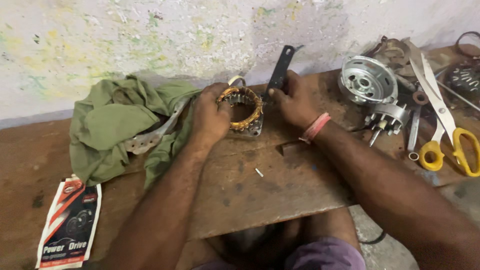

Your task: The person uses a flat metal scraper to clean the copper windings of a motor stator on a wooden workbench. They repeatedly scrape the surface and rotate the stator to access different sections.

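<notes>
Fingers around coil ring, seemingly.

Left hand grips a copper-wound stator ring; right hand holds a dark flat tool.

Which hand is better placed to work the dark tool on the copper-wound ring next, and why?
Probably the right hand: it already grips the dark flat tool at the stator ring. The left hand is steadying the ring.
</notes>
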